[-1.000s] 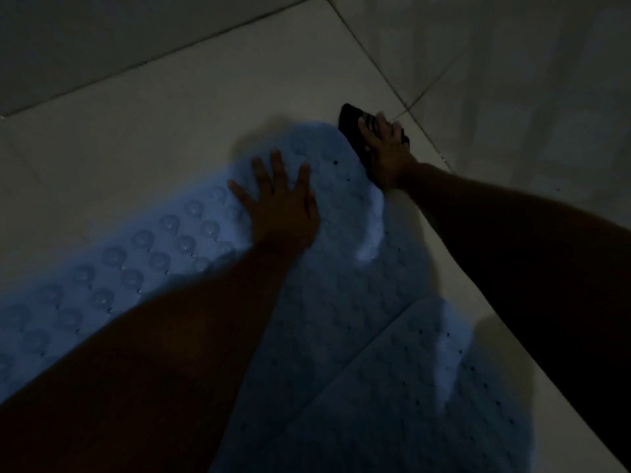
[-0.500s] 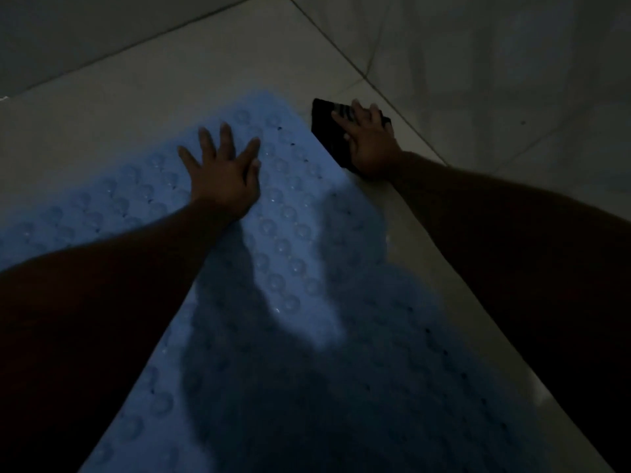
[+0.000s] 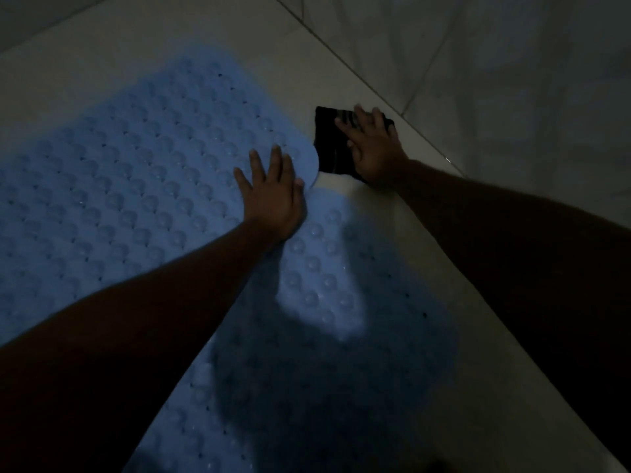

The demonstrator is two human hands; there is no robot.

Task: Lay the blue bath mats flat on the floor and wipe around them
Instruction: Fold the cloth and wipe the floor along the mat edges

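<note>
Since the earlier frame, the left hand (image 3: 273, 196) has slid rightward across the blue bath mat (image 3: 136, 186) to its rounded corner, where it lies palm down, fingers (image 3: 257, 167) spread flat and gripping nothing. That mat lies flat on the pale tiled floor (image 3: 358, 192), its bumpy surface up; a second blue mat (image 3: 324, 302) lies nearer, partly in shadow. Just beside the corner, the right hand (image 3: 374, 148) presses a dark cloth (image 3: 331, 145) onto the floor with fingers extended, not curled around it.

bumpy rubbery blue mat (image 3: 136, 186), dark cloth (image 3: 333, 145), smooth glossy tiled floor (image 3: 239, 32).
</note>
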